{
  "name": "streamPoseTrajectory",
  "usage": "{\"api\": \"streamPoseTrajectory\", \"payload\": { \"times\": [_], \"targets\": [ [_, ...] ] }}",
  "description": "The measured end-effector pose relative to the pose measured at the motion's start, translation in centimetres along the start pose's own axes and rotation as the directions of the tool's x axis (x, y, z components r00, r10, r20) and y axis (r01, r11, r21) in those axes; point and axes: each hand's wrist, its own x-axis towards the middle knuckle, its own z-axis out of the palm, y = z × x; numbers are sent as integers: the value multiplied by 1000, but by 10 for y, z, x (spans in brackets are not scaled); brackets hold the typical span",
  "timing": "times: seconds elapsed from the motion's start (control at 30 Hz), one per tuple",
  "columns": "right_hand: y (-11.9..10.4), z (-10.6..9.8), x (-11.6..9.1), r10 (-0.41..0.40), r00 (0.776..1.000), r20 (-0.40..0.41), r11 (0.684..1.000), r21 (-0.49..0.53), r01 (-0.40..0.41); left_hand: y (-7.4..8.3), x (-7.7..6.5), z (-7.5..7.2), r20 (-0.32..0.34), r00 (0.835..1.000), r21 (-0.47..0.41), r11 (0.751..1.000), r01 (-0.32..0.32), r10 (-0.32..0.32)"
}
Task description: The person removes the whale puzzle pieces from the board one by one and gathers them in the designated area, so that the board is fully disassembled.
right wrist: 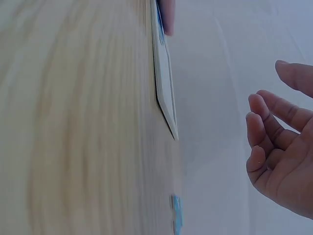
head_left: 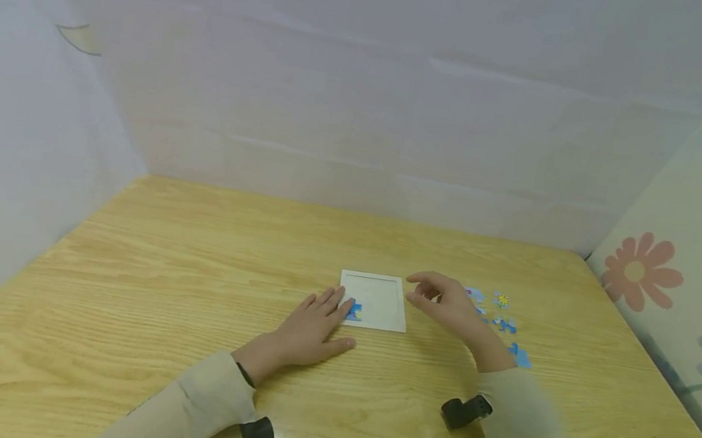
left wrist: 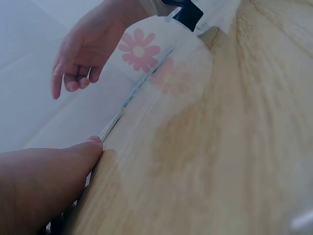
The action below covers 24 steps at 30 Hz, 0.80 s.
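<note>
A white square puzzle tray (head_left: pixel 383 300) lies on the table, with blue jigsaw pieces (head_left: pixel 355 313) in its near left corner. My left hand (head_left: pixel 311 327) rests at the tray's left side, fingers extended, fingertips over the rim and beside those pieces. Raised above the table just right of the tray is my right hand (head_left: pixel 445 307). The right wrist view shows this right hand (right wrist: pixel 281 142) with loosely bent fingers, thumb apart and nothing between them. Loose jigsaw pieces (head_left: pixel 504 325) lie to the right of the tray, partly hidden behind the right hand and forearm.
The wooden table (head_left: pixel 189 250) reaches back to a pale cloth wall (head_left: pixel 363 118). Printed cloth also stands along both sides, with a flower (head_left: pixel 643 272) on the right one. A black wrist camera (head_left: pixel 465 411) is strapped to the right wrist, another camera (head_left: pixel 257 435) to the left.
</note>
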Motion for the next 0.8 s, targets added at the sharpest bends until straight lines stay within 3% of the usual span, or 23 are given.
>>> {"api": "streamPoseTrajectory", "payload": {
  "times": [0.27,0.43,0.53,0.67,0.8],
  "targets": [
    [-5,23,17,25,999,33,1000,17,-26,-1,1,0,-13,1000,-27,999,24,-24],
    [-11,34,21,13,1000,25,1000,25,-14,-5,3,1,-59,997,-16,999,47,-48],
    [-5,43,25,45,998,34,998,29,-46,-8,5,2,-85,993,-6,996,84,-85],
    [-1,52,26,107,993,48,994,-6,-107,-11,5,2,-97,988,4,993,122,-121],
    [1,59,27,104,993,54,994,-49,-102,-14,4,0,-85,988,10,991,133,-132]
  ]
}}
